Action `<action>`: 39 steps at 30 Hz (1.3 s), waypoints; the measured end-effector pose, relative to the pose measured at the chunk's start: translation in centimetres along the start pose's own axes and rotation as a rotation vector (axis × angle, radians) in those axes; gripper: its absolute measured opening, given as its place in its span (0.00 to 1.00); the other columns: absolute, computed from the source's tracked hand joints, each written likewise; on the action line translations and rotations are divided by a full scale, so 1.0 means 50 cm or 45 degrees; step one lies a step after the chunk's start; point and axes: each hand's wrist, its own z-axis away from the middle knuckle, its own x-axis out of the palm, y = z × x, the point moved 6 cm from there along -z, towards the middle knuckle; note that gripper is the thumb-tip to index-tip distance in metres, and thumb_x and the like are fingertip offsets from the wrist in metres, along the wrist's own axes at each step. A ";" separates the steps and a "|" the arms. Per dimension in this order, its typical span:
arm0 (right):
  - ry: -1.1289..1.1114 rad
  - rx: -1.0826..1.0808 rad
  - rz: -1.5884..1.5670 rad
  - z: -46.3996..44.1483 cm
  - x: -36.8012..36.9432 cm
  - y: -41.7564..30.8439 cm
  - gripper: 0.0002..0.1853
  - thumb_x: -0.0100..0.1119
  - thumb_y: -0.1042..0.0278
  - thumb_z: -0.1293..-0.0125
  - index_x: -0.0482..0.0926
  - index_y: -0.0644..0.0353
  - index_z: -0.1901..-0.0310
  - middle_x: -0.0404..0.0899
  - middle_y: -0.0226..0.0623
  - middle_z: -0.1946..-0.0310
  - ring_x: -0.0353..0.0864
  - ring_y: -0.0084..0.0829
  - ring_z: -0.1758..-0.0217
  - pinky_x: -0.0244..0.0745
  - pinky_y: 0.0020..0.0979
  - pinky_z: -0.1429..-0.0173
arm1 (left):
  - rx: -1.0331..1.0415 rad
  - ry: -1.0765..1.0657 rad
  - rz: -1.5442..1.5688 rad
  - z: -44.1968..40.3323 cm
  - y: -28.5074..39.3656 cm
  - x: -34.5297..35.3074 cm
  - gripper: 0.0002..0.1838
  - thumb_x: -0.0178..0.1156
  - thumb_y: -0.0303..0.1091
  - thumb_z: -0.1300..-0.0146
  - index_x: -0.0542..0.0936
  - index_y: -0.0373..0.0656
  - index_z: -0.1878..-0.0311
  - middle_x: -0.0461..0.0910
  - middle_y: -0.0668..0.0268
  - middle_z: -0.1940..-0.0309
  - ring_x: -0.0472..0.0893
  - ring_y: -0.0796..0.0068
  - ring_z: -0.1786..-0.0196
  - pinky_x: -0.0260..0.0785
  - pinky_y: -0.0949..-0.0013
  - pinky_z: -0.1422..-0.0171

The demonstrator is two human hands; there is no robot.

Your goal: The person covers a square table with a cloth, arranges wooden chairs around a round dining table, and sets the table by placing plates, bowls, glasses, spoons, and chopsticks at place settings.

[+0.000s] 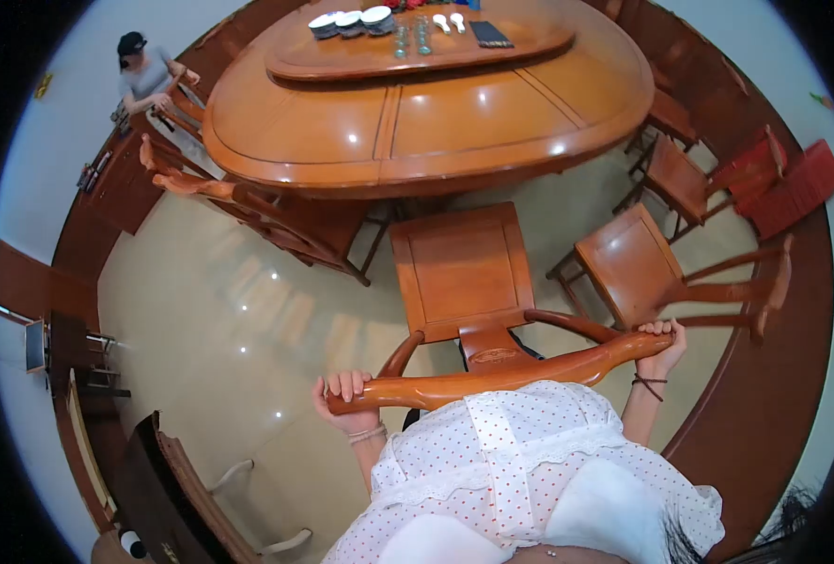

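Right in front of my body stands a wooden chair [462, 268], its curved top rail running across my waist. My left hand [346, 399] is wrapped round the left end of that rail. At the rail's other end my right hand [663, 350] grips the wood, fingers curled over the top. The chair's seat faces the large round table [295, 132], with a strip of floor between seat and table edge. Below the rail the carved backrest partly shows; the chair's legs are mostly hidden.
Other wooden chairs stand at left [313, 226] and right [628, 258]. A person [149, 80] handles a chair at the far left. Stacked dishes [351, 23], glasses and spoons sit on the raised turntable [417, 64]. A red chair [793, 188] and a dark chair [168, 493] flank me.
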 end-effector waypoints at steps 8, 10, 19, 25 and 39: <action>0.103 -0.020 0.084 0.182 -0.139 -0.117 0.12 0.47 0.65 0.47 0.60 0.54 0.84 0.60 0.31 0.87 0.62 0.28 0.81 0.64 0.31 0.69 | -0.056 0.003 0.055 0.229 0.053 -0.007 0.19 0.40 0.44 0.41 0.60 0.51 0.87 0.61 0.72 0.91 0.62 0.76 0.81 0.57 0.70 0.67; 0.119 -0.026 0.085 0.209 -0.161 -0.136 0.12 0.47 0.65 0.47 0.60 0.54 0.83 0.60 0.31 0.87 0.62 0.29 0.81 0.64 0.32 0.69 | -0.044 -0.006 -0.044 0.260 0.062 -0.012 0.16 0.42 0.42 0.41 0.63 0.51 0.84 0.61 0.74 0.90 0.61 0.79 0.81 0.58 0.72 0.66; 0.250 -0.029 0.149 0.242 -0.237 -0.178 0.11 0.47 0.65 0.47 0.61 0.55 0.83 0.61 0.32 0.87 0.63 0.31 0.81 0.63 0.33 0.70 | -0.125 0.183 -0.028 0.308 0.046 -0.019 0.18 0.40 0.43 0.42 0.60 0.50 0.86 0.60 0.72 0.90 0.61 0.77 0.82 0.55 0.71 0.68; 0.178 -0.019 0.145 0.200 -0.221 -0.167 0.11 0.47 0.66 0.46 0.60 0.55 0.82 0.59 0.30 0.86 0.59 0.28 0.81 0.62 0.30 0.68 | -0.148 0.128 -0.090 0.268 0.029 -0.017 0.16 0.41 0.42 0.41 0.60 0.50 0.84 0.59 0.73 0.90 0.60 0.78 0.81 0.57 0.72 0.65; 0.154 -0.307 0.251 0.196 -0.189 -0.152 0.12 0.41 0.62 0.42 0.61 0.54 0.81 0.59 0.28 0.85 0.60 0.24 0.81 0.63 0.26 0.70 | -0.164 -0.032 -0.132 0.229 0.029 -0.014 0.21 0.37 0.46 0.42 0.62 0.49 0.88 0.60 0.71 0.93 0.61 0.75 0.83 0.54 0.72 0.70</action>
